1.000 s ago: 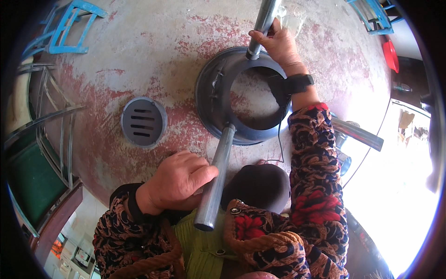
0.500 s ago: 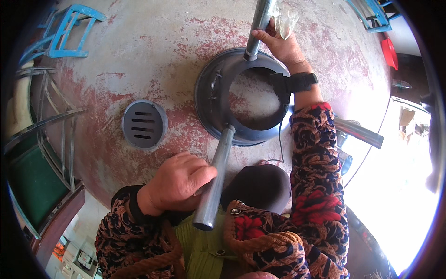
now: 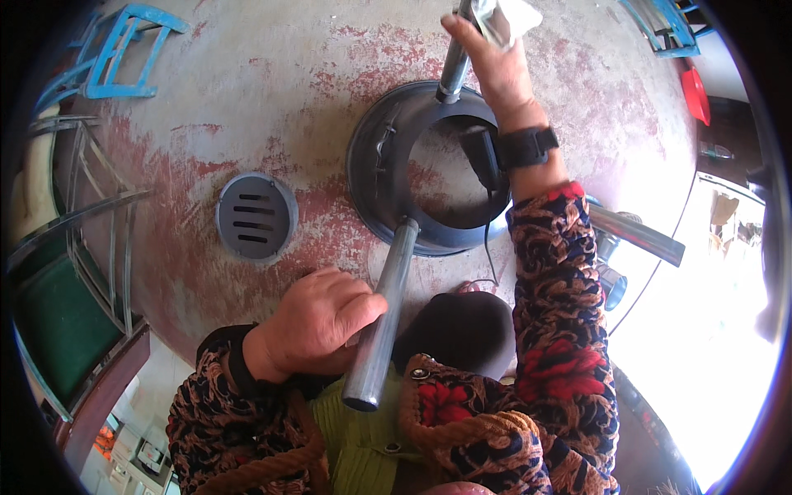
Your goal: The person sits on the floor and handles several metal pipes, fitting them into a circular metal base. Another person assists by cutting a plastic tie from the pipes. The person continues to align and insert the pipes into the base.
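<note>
A dark, round metal body with a wide central opening [image 3: 386, 186] lies on the floor before me, with metal tubes sticking out of it like legs. My left hand [image 3: 326, 318] is closed at the near tube [image 3: 384, 322], its thumb against the side and its other fingers partly hidden. Up at the far tube [image 3: 453, 73], my right hand [image 3: 505, 78] grips a crumpled, whitish, see-through plastic film [image 3: 513, 18] against the metal. A third tube [image 3: 639, 235] points right, beyond my right sleeve. From my right wrist strap, a black box with a cable [image 3: 481, 161] hangs over the opening.
A grey round slotted grate [image 3: 256, 217] lies on the worn floor to the left. Blue stools [image 3: 132, 54] stand at far left and far right. Metal-framed chairs [image 3: 78, 272] line the left side. A red basin [image 3: 695, 96] sits at the far right.
My right hand has slid farther up the far tube with the plastic film, away from the round body. The black box now hangs more over the opening. My left hand stays put.
</note>
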Tool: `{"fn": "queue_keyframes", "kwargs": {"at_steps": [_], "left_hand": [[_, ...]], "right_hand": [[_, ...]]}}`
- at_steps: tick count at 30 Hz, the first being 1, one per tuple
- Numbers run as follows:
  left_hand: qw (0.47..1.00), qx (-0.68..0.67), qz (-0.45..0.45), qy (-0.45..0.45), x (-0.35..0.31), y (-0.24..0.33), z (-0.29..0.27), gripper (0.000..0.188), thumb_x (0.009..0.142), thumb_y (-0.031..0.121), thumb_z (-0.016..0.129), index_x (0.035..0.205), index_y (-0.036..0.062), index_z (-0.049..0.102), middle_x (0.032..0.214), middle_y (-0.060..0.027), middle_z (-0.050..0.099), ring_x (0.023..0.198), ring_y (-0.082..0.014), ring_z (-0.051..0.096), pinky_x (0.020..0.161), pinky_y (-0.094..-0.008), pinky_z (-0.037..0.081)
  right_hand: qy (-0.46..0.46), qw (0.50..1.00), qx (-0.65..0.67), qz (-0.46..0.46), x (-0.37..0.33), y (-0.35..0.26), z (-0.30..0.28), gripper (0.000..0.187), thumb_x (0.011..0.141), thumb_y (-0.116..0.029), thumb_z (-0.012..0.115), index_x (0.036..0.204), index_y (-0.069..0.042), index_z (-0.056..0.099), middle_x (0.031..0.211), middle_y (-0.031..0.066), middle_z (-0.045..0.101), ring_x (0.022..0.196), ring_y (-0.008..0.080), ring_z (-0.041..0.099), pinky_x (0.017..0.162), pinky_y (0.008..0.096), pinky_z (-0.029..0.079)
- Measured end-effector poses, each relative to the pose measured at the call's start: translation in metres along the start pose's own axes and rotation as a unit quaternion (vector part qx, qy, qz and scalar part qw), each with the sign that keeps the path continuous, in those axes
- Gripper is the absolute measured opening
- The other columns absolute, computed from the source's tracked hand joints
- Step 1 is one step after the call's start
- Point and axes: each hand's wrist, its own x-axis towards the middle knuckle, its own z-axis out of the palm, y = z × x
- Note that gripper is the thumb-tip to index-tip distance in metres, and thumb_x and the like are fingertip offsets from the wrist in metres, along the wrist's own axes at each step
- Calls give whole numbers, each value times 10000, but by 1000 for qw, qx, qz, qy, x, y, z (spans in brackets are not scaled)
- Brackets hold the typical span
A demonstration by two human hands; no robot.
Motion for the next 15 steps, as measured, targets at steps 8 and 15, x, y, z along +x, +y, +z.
{"fn": "queue_keyframes", "kwargs": {"at_steps": [8, 15], "left_hand": [[1000, 8, -4, -8, -2, 2, -1, 275, 690, 104, 713, 917, 87, 559, 751, -53, 535, 692, -274, 578, 612, -383, 444], [1000, -8, -24, 3, -2, 4, -2, 273, 679, 103, 714, 898, 84, 551, 731, -61, 521, 686, -288, 580, 610, -393, 448]], "right_hand": [[147, 986, 47, 57, 27, -13, 28, 242, 822, -234, 772, 795, -97, 575, 665, -27, 547, 597, 87, 523, 543, 261, 428], [133, 990, 3, 37, 38, -10, 26, 183, 799, -143, 691, 686, -76, 564, 568, 18, 544, 501, 132, 529, 486, 290, 428]]}}
